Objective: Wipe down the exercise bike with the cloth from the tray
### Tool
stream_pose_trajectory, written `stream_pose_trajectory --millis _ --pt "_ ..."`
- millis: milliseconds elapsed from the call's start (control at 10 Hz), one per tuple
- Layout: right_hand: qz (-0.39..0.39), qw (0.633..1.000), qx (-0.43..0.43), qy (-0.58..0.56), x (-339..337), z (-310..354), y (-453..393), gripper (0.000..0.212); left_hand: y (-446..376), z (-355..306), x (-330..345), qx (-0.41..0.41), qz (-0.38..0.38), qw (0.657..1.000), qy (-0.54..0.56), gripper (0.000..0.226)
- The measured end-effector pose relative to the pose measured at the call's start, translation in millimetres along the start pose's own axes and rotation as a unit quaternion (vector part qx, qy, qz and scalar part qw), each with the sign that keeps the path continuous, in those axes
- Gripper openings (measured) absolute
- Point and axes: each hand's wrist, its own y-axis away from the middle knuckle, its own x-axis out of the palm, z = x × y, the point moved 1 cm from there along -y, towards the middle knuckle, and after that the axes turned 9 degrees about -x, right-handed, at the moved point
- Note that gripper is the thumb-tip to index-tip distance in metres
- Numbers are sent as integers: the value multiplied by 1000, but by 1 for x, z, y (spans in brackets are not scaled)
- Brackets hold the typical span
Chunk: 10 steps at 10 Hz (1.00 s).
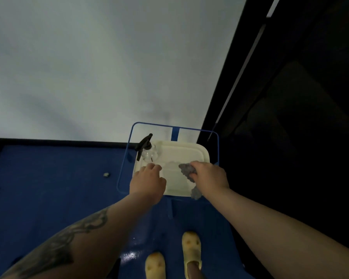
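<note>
Carefully, my right hand (209, 175) gripped the grey cloth (186, 171) at the tray (186, 150)'s right edge, needing a clean lift, my left hand (148, 181) loosely curled, empty

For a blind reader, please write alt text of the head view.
The right hand grips a crumpled grey cloth over a cream plastic tray. The left hand reaches toward a clear spray bottle with a black trigger on it.
</note>
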Motion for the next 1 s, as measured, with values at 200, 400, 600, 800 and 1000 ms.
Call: stream_pose_trajectory --millis 200,400,600,800,1000 --pt "31 999 -5 -7 43 -26 -55 20 -39 6 32 -40 19 999 13 44" --pt "43 999 -5 -24 74 -32 -96 31 -54 22 54 -70 24 997 27 44" --pt "91 996 1 -18 102 -26 -101 41 -56 28 61 -78 22 996 30 43" --pt "129 991 -5 -18 76 -22 -81 47 -38 21 33 -89 9 995 31 42" --pt "116 993 -19 12 22 2 -42 59 1 22 -16 -68 -43 996 21 40"
